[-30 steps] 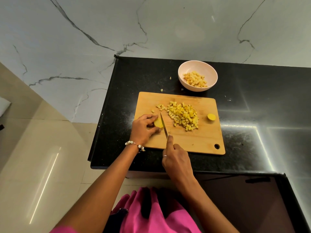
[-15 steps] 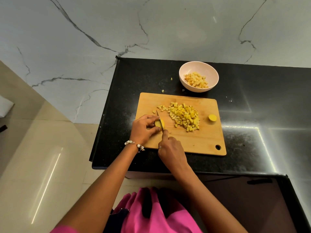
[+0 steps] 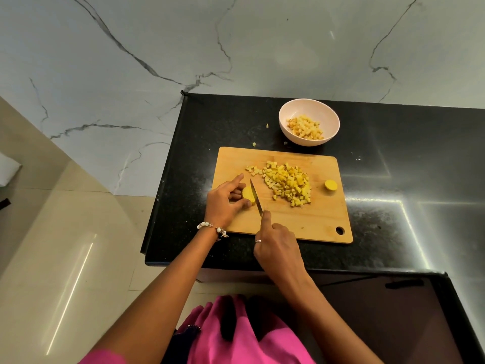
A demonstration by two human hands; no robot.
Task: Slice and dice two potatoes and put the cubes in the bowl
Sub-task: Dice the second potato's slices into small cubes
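On the wooden cutting board [image 3: 309,224] my left hand [image 3: 226,202] holds a small yellow potato piece [image 3: 248,194] between thumb and curled fingers. My right hand [image 3: 277,244] grips the knife [image 3: 256,197], index finger along the spine, the blade standing just right of the piece. A heap of potato cubes [image 3: 287,183] lies at the board's middle. A rounded potato end [image 3: 330,184] sits near the right edge. The pale bowl [image 3: 287,114] behind the board holds more cubes.
The board lies on a black counter [image 3: 393,193] whose left edge drops to a tiled floor [image 3: 65,245]. A few stray potato bits [image 3: 254,144] lie on the counter behind the board. A marble wall rises at the back.
The knife blade has come back and to the right of the potato piece after sitting on top of it. My left hand keeps its hold on the piece.
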